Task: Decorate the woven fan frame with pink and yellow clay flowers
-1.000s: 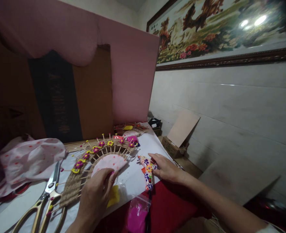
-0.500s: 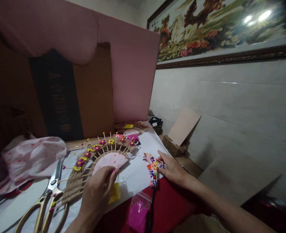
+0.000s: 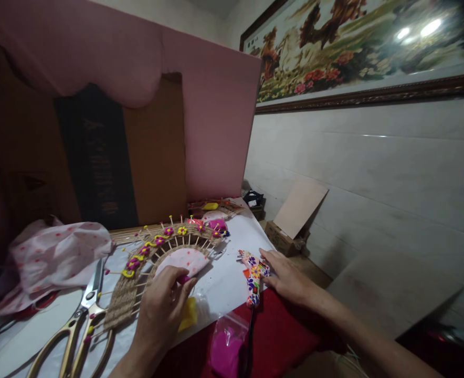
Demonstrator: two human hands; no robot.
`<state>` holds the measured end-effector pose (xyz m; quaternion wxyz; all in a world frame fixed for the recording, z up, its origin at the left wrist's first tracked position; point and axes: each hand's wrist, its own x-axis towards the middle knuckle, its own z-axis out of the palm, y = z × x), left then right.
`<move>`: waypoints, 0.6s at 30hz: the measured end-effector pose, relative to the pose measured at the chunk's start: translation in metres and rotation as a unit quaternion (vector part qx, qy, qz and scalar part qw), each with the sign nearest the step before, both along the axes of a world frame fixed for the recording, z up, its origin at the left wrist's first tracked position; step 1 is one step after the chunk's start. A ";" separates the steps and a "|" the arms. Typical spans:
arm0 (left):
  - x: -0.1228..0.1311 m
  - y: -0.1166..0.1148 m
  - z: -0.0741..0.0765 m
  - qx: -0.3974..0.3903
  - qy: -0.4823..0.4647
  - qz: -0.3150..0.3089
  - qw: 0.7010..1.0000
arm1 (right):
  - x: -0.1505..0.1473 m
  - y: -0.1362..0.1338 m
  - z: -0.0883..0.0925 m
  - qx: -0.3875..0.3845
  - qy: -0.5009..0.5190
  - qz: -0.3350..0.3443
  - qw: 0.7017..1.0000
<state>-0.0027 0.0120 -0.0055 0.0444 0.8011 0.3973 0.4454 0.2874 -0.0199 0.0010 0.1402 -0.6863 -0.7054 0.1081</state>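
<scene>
My left hand (image 3: 163, 299) pinches a small magenta lump of clay (image 3: 183, 279) between thumb and fingertips, just in front of the polka-dot fabric half-circle (image 3: 185, 261) of a woven fan-shaped craft piece. Its arched twine band (image 3: 124, 296) carries magenta and yellow clay flowers, with thin sticks tipped with clay balls. To the right, my right hand (image 3: 289, 275) has its fingers apart at the side of a flower-patterned glue gun (image 3: 254, 278), which lies on the white sheet with its cord toward me. Whether the fingertips still touch it is hard to see.
Large gold-handled scissors (image 3: 74, 325) lie open at left, below crumpled dotted fabric (image 3: 62, 252). A bag of magenta clay (image 3: 228, 346) rests on the red cloth (image 3: 283, 325); yellow clay (image 3: 188, 313) sits by my left hand. A pink-edged cardboard box (image 3: 216, 126) stands behind.
My right hand has drawn slightly away from the glue gun, its fingers loosening. My left hand keeps its pinch by the dotted fabric. The whole view has shifted a little.
</scene>
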 end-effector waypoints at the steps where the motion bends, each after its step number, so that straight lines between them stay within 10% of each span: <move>1: 0.000 -0.001 0.001 0.002 0.001 -0.002 1.000 | -0.001 0.000 0.002 -0.005 -0.008 0.001 1.000; 11: 0.001 -0.001 -0.001 -0.002 0.005 -0.012 1.000 | 0.000 0.005 -0.010 -0.002 -0.033 0.024 0.999; 18: 0.000 0.003 -0.008 0.014 -0.008 -0.015 1.000 | -0.015 -0.019 -0.008 0.173 -0.072 -0.012 0.982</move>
